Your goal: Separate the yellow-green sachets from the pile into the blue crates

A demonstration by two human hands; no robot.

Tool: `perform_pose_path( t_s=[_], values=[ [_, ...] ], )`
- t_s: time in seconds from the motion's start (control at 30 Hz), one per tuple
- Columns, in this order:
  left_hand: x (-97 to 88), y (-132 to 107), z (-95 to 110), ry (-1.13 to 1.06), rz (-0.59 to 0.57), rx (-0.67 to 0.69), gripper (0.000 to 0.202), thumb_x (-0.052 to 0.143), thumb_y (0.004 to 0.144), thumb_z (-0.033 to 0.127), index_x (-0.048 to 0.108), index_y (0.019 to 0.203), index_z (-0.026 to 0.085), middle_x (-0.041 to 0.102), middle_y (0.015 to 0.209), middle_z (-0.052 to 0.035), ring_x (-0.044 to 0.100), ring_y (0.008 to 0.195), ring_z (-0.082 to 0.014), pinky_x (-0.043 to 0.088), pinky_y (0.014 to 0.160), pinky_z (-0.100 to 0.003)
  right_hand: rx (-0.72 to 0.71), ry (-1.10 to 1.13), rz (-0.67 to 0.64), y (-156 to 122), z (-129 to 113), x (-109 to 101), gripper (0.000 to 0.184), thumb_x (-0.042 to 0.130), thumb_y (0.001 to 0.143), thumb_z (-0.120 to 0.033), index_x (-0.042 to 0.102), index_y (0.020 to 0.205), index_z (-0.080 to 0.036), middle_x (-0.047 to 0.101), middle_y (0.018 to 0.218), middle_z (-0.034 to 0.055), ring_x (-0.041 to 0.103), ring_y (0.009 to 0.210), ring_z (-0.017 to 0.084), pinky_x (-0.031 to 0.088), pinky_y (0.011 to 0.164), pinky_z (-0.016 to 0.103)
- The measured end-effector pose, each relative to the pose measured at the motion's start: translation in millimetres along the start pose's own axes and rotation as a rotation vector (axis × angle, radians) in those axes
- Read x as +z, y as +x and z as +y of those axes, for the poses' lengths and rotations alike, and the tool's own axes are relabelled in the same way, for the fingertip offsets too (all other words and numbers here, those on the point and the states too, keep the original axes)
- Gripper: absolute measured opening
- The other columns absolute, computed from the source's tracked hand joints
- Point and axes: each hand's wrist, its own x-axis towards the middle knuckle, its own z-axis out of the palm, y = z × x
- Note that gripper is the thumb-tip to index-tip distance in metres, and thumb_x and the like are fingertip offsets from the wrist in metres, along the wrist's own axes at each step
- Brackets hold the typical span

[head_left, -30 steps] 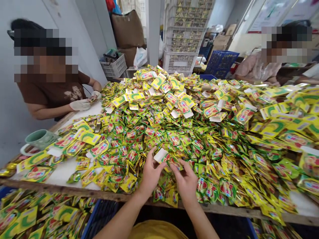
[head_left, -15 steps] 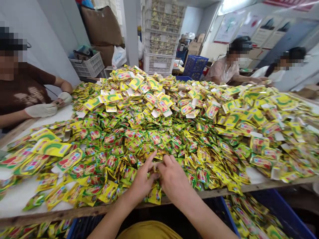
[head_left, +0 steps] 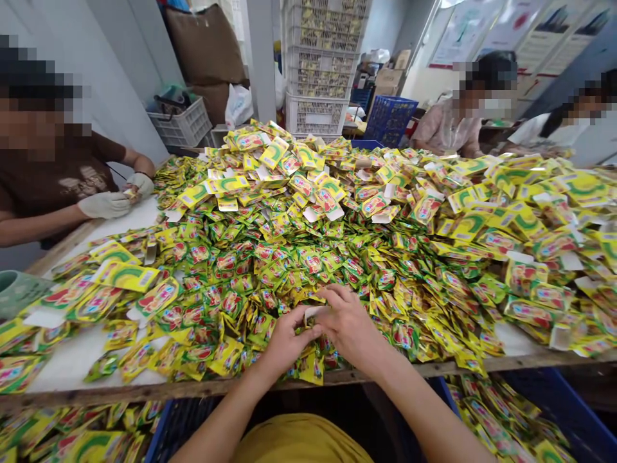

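Observation:
Near the table's front edge, my left hand (head_left: 288,342) and my right hand (head_left: 351,329) are together. Between them is a small carton (head_left: 314,312), of which mainly a pale white flap shows; the fingers hide the rest. My left thumb and fingers close on its left end, while my right fingers curl over its right side. Small yellow-green sachets (head_left: 308,370) lie under and around both hands. Behind them rises a large heap of sachets, topped by flat yellow cartons (head_left: 274,153) with white flaps.
A co-worker's gloved hands (head_left: 107,204) are at the left table side; two more people sit at the far right. A green cup (head_left: 19,292) stands at the left. Blue crates (head_left: 554,405) of cartons sit below the front edge. White crates (head_left: 321,80) are stacked behind.
My fingers have shifted, and a white flap now shows between my hands. The whole view has moved a little, bringing the green cup into sight at the left.

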Motion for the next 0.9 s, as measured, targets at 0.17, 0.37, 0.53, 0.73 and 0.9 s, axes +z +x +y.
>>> perform_pose_path(
  t_s=[0.17,0.37,0.53,0.73,0.9],
  values=[
    [1.7,1.6,-3.0,-0.019,0.020,-0.032,0.028,0.069,0.076,0.022,0.070,0.104,0.017,0.072,0.101,-0.0051,0.065,0.093,-0.0213,0.049,0.087,-0.030,0.144,0.254,0.177,-15.8,4.4,10.5,0.018,0.055,0.091,-0.024,0.072,0.097,-0.022,0.062,0.114,0.0101,0.054,0.108,0.024,0.047,0.092,0.043],
    [-10.0,-9.6,9.4,-0.129,-0.094,-0.140,0.042,0.051,0.092,0.035,0.056,0.132,0.024,0.058,0.135,-0.0046,0.048,0.129,-0.0214,0.030,0.113,-0.037,0.643,0.944,0.285,-25.0,11.4,33.2,0.018,0.068,0.078,-0.034,0.071,0.089,-0.020,0.062,0.069,0.0005,0.051,0.047,0.011,0.042,0.045,0.025],
    [-13.5,-7.4,14.2,-0.392,-0.155,-0.301,0.038,0.067,0.079,0.028,0.067,0.117,0.022,0.064,0.128,-0.0059,0.052,0.124,-0.0235,0.033,0.110,-0.036,0.659,1.007,0.263,-17.6,8.1,45.6,0.015,0.061,0.070,-0.015,0.073,0.076,-0.021,0.060,0.063,-0.0013,0.051,0.057,0.012,0.042,0.054,0.023],
    [8.0,3.8,19.8,-0.440,0.077,-0.381,0.024,0.077,0.063,0.016,0.072,0.087,0.016,0.071,0.086,-0.0032,0.062,0.084,-0.0158,0.045,0.079,-0.025,0.503,0.818,0.328,-15.4,7.7,46.8,0.028,0.055,0.072,-0.013,0.078,0.081,-0.025,0.062,0.074,0.0023,0.056,0.075,0.016,0.045,0.069,0.028],
    [1.0,-6.0,15.0,-0.474,0.104,-0.296,0.028,0.075,0.073,0.029,0.073,0.099,0.019,0.071,0.107,-0.0060,0.061,0.102,-0.0180,0.044,0.091,-0.026,0.579,0.877,0.357,-19.8,14.5,46.9,0.020,0.060,0.075,-0.019,0.077,0.083,-0.024,0.062,0.075,0.0022,0.055,0.071,0.015,0.043,0.062,0.026]
  ],
)
